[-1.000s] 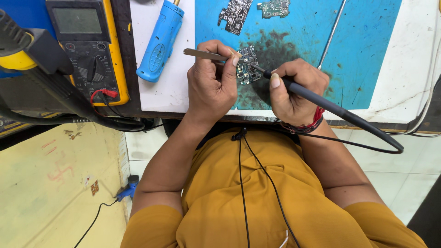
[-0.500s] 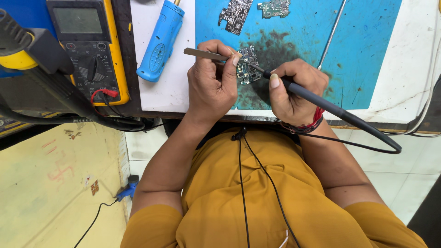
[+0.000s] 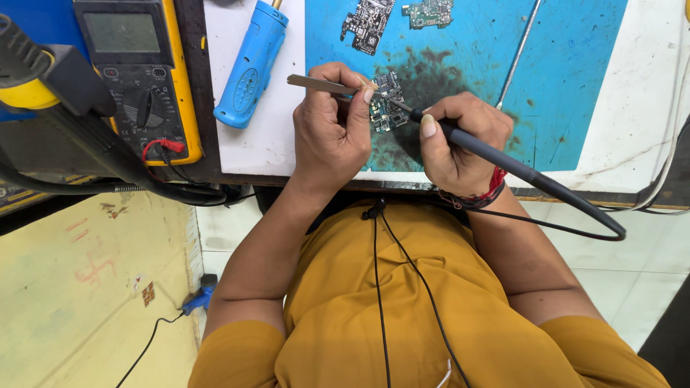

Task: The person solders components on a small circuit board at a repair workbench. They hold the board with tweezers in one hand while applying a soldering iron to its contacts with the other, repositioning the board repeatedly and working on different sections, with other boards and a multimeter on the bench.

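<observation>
From the head camera, looking down past my mustard shirt: I work at a small circuit board lying on the scorched dark patch of the blue work mat, near the mat's front edge and close to my chest, likely so I can brace both wrists on the bench. My left hand is closed around metal tweezers, fingers curled tight, thumb and forefinger pinching the blades so the tips meet the board's left edge, apparently to steady the board or a part on it. My right hand is wrapped snugly around a black soldering iron in a pen hold, the thumb pressing along the barrel, the tip angled down onto the board from the right; its cable loops off past the mat's right side. Two more circuit boards lie at the mat's far edge. Left of the mat, on the white bench top, rests a blue handheld tool, and further left a yellow multimeter and a black hose with a yellow collar.
</observation>
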